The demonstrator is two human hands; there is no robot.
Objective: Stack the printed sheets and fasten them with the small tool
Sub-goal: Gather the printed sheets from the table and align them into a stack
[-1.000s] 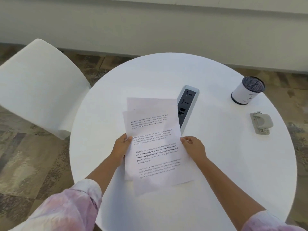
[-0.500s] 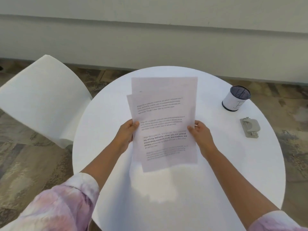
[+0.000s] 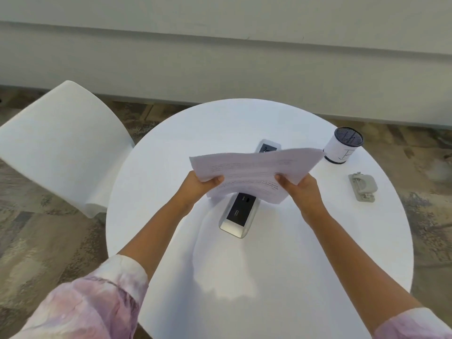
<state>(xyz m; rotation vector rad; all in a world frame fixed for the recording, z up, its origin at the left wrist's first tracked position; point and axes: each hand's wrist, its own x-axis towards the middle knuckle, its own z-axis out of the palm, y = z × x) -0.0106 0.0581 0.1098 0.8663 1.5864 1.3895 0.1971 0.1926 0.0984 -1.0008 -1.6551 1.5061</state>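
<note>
Bowed printed sheets point(image 3: 254, 167), faint text

Pretty plain room: a round white table point(image 3: 305, 265) sits on mottled brown-grey carpet point(image 3: 44, 241), with a white curved chair point(image 3: 61, 143) pulled up at its left edge. A pale grey wall point(image 3: 220, 57) runs across the back, and the light's soft and even.
</note>
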